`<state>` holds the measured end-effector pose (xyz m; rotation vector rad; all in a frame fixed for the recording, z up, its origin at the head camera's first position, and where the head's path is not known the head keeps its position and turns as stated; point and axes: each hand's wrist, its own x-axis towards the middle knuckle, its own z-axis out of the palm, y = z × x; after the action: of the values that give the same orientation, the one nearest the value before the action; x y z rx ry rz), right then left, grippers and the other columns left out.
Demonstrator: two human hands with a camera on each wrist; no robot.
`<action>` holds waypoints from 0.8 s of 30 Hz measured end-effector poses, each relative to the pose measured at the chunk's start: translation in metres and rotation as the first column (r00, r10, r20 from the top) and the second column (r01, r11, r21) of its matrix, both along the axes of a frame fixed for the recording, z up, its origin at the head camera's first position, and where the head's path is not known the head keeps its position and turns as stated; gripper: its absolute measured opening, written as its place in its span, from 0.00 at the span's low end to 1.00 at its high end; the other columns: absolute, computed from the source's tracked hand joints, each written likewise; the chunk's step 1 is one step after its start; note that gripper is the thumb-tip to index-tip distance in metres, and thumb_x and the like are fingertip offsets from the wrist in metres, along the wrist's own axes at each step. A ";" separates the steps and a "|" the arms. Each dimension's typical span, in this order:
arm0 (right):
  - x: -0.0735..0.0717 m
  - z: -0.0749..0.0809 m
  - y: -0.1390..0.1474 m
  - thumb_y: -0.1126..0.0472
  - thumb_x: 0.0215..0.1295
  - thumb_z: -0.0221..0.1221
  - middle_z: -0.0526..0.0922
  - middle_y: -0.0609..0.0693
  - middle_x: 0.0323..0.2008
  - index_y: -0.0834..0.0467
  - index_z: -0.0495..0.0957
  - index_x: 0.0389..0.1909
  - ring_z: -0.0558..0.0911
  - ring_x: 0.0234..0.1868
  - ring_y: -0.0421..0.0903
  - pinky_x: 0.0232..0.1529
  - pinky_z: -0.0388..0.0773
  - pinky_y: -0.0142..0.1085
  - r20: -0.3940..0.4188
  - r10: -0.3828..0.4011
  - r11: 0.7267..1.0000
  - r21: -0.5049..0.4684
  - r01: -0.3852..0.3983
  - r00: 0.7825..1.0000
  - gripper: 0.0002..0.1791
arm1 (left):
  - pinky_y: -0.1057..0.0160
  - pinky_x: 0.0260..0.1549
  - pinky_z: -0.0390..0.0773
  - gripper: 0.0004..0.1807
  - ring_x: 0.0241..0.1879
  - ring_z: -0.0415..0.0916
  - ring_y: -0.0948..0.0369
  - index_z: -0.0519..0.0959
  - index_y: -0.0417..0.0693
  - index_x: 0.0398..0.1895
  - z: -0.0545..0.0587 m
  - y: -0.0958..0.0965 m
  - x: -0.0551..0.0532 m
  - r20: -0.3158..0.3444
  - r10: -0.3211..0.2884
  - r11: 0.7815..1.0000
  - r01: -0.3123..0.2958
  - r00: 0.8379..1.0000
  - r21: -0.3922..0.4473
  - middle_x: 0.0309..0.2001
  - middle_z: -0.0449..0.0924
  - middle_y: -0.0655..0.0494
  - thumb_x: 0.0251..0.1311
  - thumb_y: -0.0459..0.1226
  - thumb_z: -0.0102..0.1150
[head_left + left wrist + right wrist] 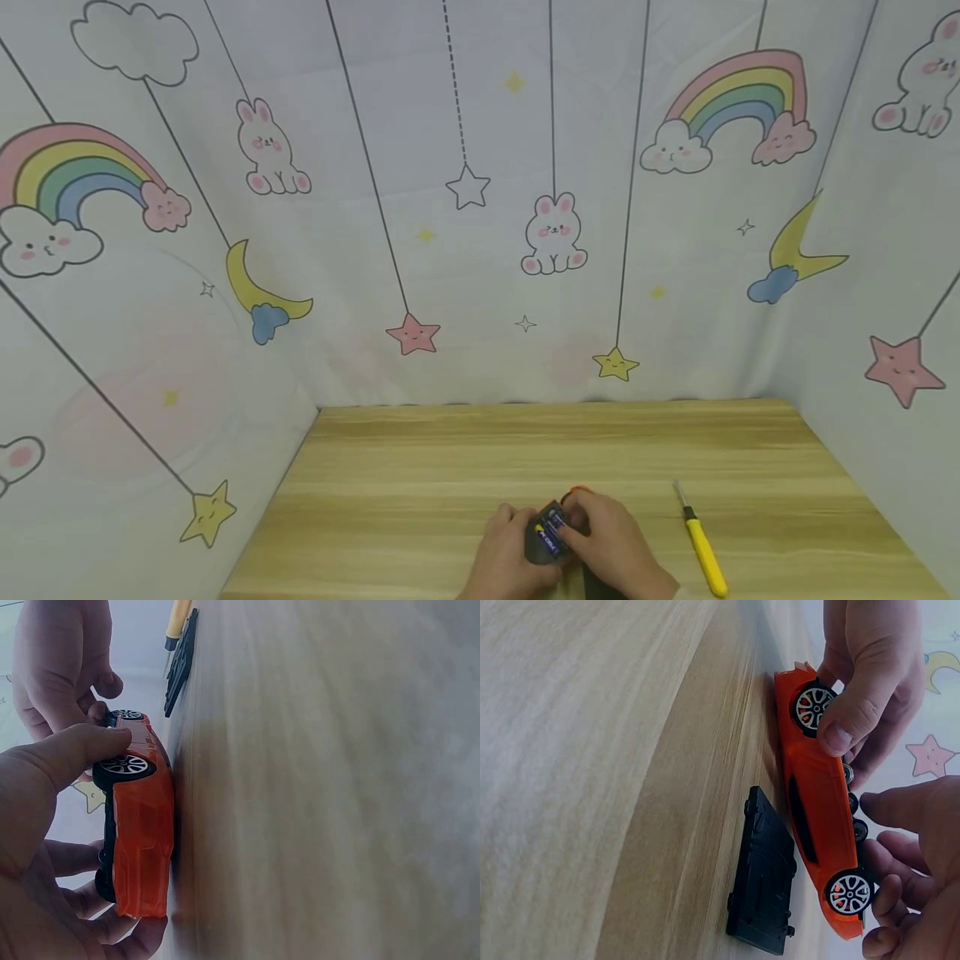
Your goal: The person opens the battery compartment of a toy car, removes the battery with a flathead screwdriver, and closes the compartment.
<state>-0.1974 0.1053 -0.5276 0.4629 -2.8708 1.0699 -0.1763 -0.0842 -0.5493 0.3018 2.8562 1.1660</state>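
Note:
An orange toy car (821,795) lies wheels up, its black underside (534,548) facing the head camera. Batteries (550,540) with blue wrappers sit in the opening there. My left hand (506,546) grips the car, with the thumb by a wheel (125,766) and the fingers beneath and behind. Across from it, my right hand (611,537) holds the car's other end, its thumb (885,804) touching the batteries and its other fingers bent close to the wheel (850,892). How firmly those fingers hold is partly hidden.
A black plastic cover (763,874) lies flat on the wooden table (390,492) beside the car. To the right of my right hand rests a screwdriver with a yellow handle (703,554), its tip pointing away. Printed cloth walls (480,358) enclose the table's back and sides.

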 end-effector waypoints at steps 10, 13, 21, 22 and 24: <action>0.001 0.003 -0.001 0.56 0.57 0.73 0.82 0.36 0.27 0.49 0.83 0.35 0.78 0.32 0.35 0.32 0.76 0.35 0.021 -0.013 0.999 0.039 0.012 1.000 0.08 | 0.66 0.33 0.67 0.44 0.39 0.63 0.60 0.78 0.40 0.61 0.002 0.001 0.000 0.040 -0.005 1.000 0.005 0.999 0.001 0.41 0.68 0.59 0.34 0.46 0.78; 0.001 0.004 -0.001 0.58 0.56 0.72 0.81 0.36 0.26 0.49 0.82 0.35 0.78 0.31 0.35 0.31 0.74 0.34 -0.006 -0.008 0.999 0.043 0.008 1.000 0.08 | 0.66 0.34 0.67 0.44 0.39 0.63 0.60 0.78 0.40 0.61 0.003 0.002 0.001 0.043 -0.002 1.000 0.002 0.999 -0.004 0.41 0.68 0.59 0.34 0.46 0.78; 0.001 0.007 0.001 0.59 0.55 0.73 0.81 0.37 0.26 0.50 0.83 0.35 0.77 0.30 0.35 0.31 0.74 0.34 -0.008 -0.004 0.998 0.061 0.004 1.000 0.09 | 0.64 0.37 0.70 0.46 0.40 0.64 0.60 0.78 0.40 0.63 0.004 0.004 0.001 0.047 0.010 1.000 -0.009 0.999 -0.021 0.42 0.68 0.60 0.35 0.48 0.80; 0.001 0.008 0.001 0.59 0.55 0.73 0.81 0.37 0.26 0.50 0.83 0.35 0.77 0.30 0.35 0.31 0.74 0.34 -0.008 0.002 0.998 0.060 -0.001 1.000 0.09 | 0.64 0.37 0.71 0.46 0.40 0.65 0.61 0.78 0.40 0.63 0.004 0.004 0.001 0.041 0.011 1.000 -0.010 0.999 -0.027 0.42 0.68 0.60 0.35 0.48 0.80; 0.001 0.008 0.002 0.59 0.55 0.73 0.81 0.36 0.26 0.51 0.83 0.35 0.76 0.29 0.34 0.30 0.73 0.33 -0.012 0.013 0.998 0.061 -0.012 1.000 0.09 | 0.64 0.38 0.71 0.45 0.40 0.65 0.61 0.78 0.41 0.63 0.003 0.004 0.001 0.032 0.014 0.999 -0.013 0.999 -0.034 0.42 0.68 0.60 0.35 0.48 0.80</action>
<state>-0.1965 0.1071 -0.5193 0.4893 -2.9000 0.9806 -0.1754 -0.0805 -0.5462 0.2600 2.8510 1.1133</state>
